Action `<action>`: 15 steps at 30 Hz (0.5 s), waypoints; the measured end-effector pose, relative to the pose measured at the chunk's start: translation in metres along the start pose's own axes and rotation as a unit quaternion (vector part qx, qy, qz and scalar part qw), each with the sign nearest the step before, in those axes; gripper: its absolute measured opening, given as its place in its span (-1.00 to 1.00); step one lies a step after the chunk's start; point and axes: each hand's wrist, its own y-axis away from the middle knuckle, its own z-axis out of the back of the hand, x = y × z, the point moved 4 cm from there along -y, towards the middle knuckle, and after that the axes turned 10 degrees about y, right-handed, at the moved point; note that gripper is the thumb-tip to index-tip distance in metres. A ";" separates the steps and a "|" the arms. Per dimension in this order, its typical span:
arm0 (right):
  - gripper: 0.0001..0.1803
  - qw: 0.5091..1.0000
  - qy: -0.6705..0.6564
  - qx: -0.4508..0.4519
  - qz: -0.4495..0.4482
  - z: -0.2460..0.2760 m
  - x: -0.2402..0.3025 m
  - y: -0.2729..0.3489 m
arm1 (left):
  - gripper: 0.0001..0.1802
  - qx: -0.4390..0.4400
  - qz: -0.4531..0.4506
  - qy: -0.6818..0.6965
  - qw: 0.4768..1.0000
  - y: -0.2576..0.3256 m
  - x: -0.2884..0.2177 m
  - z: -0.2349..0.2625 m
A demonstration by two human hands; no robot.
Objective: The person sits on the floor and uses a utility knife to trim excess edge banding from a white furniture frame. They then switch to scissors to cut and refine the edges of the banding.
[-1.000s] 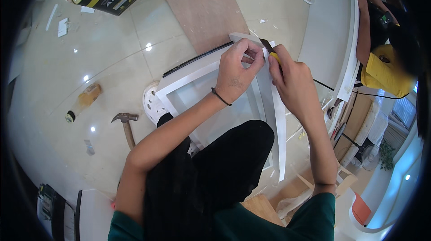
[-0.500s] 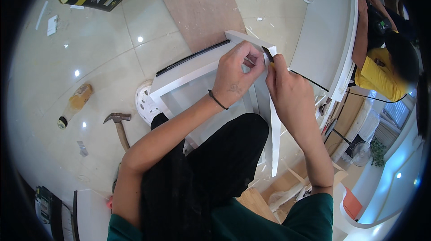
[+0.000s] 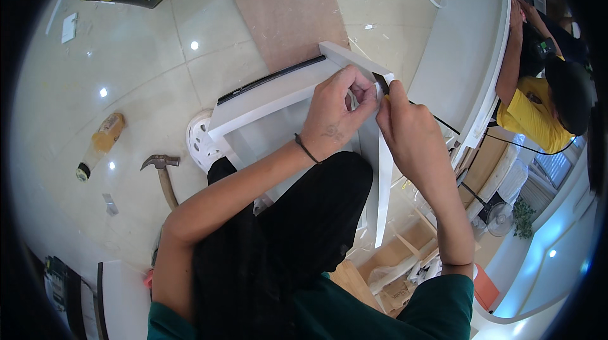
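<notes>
Head view: our left hand (image 3: 332,112) pinches the white frame (image 3: 278,96) corner steady while right hand (image 3: 405,128) fingers clench a small tool beside it.

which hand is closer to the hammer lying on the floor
Left. The left hand rests on the white panel frame, on the side of the metal-headed, wooden-handled hammer; the right hand is further right, beyond the left hand.

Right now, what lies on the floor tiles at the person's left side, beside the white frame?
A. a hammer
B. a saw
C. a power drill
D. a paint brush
A: a hammer with a wooden handle lies on the floor, left of the white frame that both hands work on.
</notes>
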 end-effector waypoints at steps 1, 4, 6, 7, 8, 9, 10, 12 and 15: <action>-0.77 1.000 -0.005 0.005 0.000 0.001 0.000 -0.001 | -0.88 -0.002 0.002 0.005 1.000 0.000 0.000 0.000; -0.76 1.000 -0.004 0.013 0.002 0.003 0.001 -0.002 | -0.88 -0.001 -0.005 0.000 1.000 0.000 -0.001 0.000; -0.75 1.000 -0.007 0.022 0.002 0.004 0.001 -0.002 | -0.87 0.004 0.010 0.008 1.000 0.000 -0.001 0.000; -0.74 1.000 -0.011 0.027 0.001 0.004 0.001 -0.003 | -0.87 0.007 0.018 0.012 1.000 0.000 0.000 0.000; -0.73 0.999 -0.016 0.033 0.000 0.004 0.000 -0.003 | -0.87 0.006 0.016 0.014 1.000 0.000 -0.001 0.000; -0.73 1.000 -0.013 0.028 0.005 0.005 0.001 -0.004 | -0.87 0.005 0.012 0.017 1.000 0.000 -0.001 0.000; -0.73 1.000 -0.009 0.024 0.010 0.006 0.001 -0.004 | -0.87 0.006 0.021 0.017 1.000 -0.001 0.000 0.000; -0.72 0.999 -0.013 0.032 0.009 0.007 0.000 -0.004 | -0.86 0.003 0.014 0.013 1.000 0.000 -0.001 -0.001; -0.67 0.998 -0.033 0.050 -0.001 0.008 -0.001 -0.005 | -0.85 0.001 0.017 0.024 1.000 0.000 0.000 -0.002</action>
